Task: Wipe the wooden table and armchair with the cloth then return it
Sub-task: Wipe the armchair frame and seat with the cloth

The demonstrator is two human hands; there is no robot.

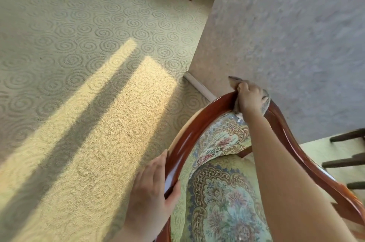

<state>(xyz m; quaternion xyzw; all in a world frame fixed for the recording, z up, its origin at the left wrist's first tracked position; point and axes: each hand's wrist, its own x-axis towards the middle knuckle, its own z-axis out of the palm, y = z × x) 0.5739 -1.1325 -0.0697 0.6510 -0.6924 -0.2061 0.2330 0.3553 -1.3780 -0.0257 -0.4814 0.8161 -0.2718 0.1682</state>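
While you look down from the head camera, your right hand [251, 98] presses the cloth [264, 104] onto the top of the armchair [183, 139] frame — fingers closed over it, right beside the wall [286, 34]. Your left hand [154, 188] clasps the curved wooden rail lower down, thumb hooked inside — carpet [79, 64] lies alongside.
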